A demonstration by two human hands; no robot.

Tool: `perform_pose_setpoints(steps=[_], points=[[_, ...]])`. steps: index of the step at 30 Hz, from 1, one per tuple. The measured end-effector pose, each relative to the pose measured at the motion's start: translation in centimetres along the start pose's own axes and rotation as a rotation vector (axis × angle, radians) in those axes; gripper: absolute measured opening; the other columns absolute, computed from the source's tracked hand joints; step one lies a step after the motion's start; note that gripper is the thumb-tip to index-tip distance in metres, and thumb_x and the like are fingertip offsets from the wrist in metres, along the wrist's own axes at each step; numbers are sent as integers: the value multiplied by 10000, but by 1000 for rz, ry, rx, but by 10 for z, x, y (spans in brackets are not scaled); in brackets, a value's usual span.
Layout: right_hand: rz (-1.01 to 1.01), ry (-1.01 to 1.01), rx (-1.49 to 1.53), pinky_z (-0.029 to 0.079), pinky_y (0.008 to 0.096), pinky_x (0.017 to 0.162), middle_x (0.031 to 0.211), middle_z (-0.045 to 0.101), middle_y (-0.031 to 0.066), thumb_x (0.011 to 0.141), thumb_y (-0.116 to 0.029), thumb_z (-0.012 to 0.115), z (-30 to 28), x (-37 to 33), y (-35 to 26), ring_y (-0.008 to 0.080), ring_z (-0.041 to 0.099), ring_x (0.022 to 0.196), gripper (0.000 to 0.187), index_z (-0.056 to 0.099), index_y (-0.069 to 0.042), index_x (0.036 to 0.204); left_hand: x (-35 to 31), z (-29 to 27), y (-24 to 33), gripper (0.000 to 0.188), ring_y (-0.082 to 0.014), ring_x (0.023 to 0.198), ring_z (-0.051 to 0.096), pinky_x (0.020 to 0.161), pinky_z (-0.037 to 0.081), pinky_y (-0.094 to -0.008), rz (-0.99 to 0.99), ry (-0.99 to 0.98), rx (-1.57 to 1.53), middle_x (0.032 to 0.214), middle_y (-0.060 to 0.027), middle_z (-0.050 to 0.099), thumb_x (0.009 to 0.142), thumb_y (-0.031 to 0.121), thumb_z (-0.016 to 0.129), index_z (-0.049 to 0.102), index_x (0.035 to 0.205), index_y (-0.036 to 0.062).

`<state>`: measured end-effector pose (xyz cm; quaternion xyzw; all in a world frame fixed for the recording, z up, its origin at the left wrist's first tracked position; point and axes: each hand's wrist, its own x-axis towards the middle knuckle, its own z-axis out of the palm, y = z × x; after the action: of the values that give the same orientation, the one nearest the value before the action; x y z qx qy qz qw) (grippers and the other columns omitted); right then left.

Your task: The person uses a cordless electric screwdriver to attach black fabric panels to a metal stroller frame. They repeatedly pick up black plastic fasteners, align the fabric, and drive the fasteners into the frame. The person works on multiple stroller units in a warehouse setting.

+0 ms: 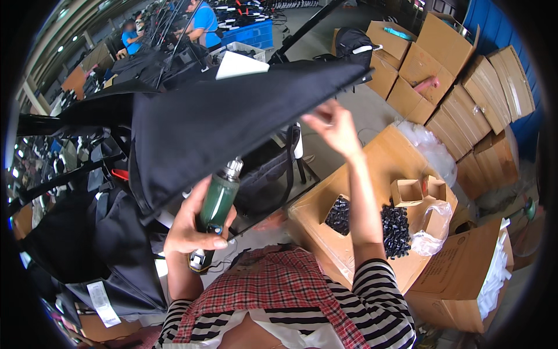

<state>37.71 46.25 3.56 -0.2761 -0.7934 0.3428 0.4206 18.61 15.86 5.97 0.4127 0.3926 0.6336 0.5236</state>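
My left hand point(192, 224) is wrapped around a green electric screwdriver point(218, 200), its metal nose pointing up toward the underside of a black fabric panel point(232, 107). The panel stretches across in front of me on a dark frame, and a white flat piece point(241, 66) shows above its upper edge. At the panel's lower right edge is my right hand point(337, 128), its fingers bent together and a little blurred. Whatever they hold, if anything, cannot be made out. More black fabric point(70, 238) with a white label hangs at the left.
A large cardboard box point(325, 198) at my right bears small black plastic parts point(395, 232), little open cartons point(407, 192) and a plastic bag point(431, 230). Beside it, an open carton point(459, 279) holds white pieces. Stacked cartons point(459, 116) stand far right; two people in blue work far left.
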Motion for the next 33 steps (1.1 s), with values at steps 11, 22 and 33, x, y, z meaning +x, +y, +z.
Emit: perform_pose_setpoints(steps=[11,22,33], points=[[487,256,-369,474,434,956,1092,688,273,953,-621,532,-93,32,309,333,636,1079,740,649,85,1140,-109,-54,-94,927,-294,1288,532,1105,401,-375,-535,-48,653,1390,-168,558,666,261,926,469,1424,-12],[603,-63,-426,486,502,986,1066,670,318,951,-755,328,14,80,393,443,622,1149,931,663,105,1072,-223,-22,-168,1142,-291,1358,462,1126,356,-363,-636,479,321,1494,-177,474,769,565,807,204,1597,61],[538,-46,425,470,480,1031,1192,648,254,962,-734,352,180,78,164,391,602,1198,865,608,50,1224,-259,-43,-161,1074,-272,1450,341,1207,254,-389,-565,539,69,1576,-168,365,789,532,803,262,1576,42]])
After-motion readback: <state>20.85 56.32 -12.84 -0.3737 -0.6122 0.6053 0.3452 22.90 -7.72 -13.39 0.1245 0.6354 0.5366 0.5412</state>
